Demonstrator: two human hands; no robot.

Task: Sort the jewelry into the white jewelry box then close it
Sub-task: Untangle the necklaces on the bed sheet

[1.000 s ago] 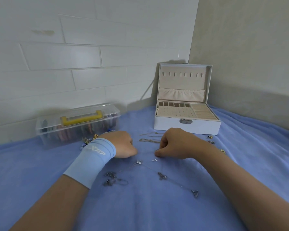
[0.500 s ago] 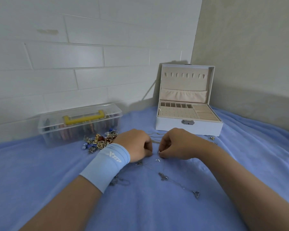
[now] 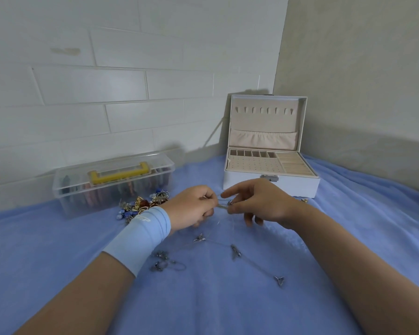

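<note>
Lifting off: both hands are up from the blue cloth [image 3: 228,298] now, thin chain [image 3: 221,207] strung between them, just in front of the open white jewelry box [image 3: 300,187], which looks empty. So the first piece is picked. Left hand [image 3: 194,209] pinches one end, fingers curled; right hand [image 3: 259,204] pinches the other, index straight.

White jewelry box [image 3: 271,187] far right, lid upright, beige-lined. Thin chain [image 3: 221,206] held before it; silver necklaces [image 3: 235,252] nearer; colourful jewelry heap [image 3: 143,205] left.

Bare blue cloth [image 3: 344,221] before the white jewelry box [image 3: 271,184]; pendants [image 3: 235,252] nearer, clear case [image 3: 111,189] and jewelry heap [image 3: 143,203] left.
</note>
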